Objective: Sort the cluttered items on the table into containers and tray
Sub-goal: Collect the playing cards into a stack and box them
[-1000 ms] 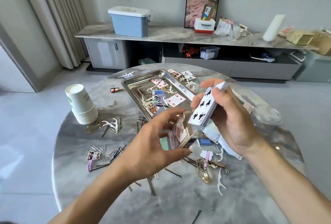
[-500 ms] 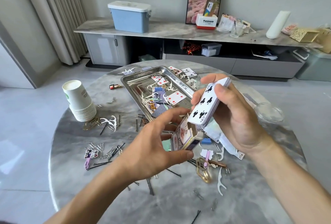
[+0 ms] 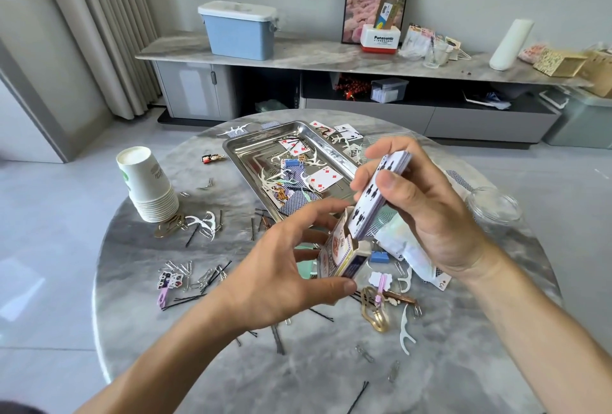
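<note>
Right hand (image 3: 427,215) grips card deck (image 3: 374,196) | left hand (image 3: 284,268) holds card box (image 3: 337,253) below

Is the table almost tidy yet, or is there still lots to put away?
Not nearly. Done: only a stack of cards is gathered. In hand: the right hand is sliding that deck of cards into the card box held by the left hand. Left: loose cards and floss picks jumbled in the metal tray, plus paper clips and hair pins scattered over the table.
</note>
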`<state>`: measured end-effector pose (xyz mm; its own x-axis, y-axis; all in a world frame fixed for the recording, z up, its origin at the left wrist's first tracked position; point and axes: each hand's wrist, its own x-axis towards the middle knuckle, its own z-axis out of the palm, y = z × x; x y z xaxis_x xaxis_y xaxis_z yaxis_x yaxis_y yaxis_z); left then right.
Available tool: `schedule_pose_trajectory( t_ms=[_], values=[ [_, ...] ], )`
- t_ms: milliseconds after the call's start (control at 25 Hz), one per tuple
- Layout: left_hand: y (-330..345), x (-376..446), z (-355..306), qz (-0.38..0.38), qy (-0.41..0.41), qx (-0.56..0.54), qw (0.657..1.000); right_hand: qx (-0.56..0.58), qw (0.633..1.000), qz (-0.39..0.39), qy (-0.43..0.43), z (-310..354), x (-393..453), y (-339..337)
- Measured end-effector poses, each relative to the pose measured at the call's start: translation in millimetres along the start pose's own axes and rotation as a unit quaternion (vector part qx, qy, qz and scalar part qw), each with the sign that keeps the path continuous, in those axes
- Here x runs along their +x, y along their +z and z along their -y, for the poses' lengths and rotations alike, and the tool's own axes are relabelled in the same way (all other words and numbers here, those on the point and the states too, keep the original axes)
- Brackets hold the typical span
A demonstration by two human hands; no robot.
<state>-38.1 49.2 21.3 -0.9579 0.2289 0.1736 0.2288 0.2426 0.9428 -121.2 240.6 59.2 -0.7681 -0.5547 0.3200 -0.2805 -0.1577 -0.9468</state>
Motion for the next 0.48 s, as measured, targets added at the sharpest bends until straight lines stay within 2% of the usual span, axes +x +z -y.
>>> schedule_pose_trajectory(
  t_ms=[320,480],
  values=[
    [-1.0,0.3,1.7,0.008,0.000,-0.012,1.000,-0.030,0.999,0.023,-0.012,6.1,-2.1,-0.9],
    [-2.4,0.0,1.4,0.016,0.019,-0.040,0.999,0.035,0.999,-0.013,0.013,3.3,-1.1,-2.5]
  ],
)
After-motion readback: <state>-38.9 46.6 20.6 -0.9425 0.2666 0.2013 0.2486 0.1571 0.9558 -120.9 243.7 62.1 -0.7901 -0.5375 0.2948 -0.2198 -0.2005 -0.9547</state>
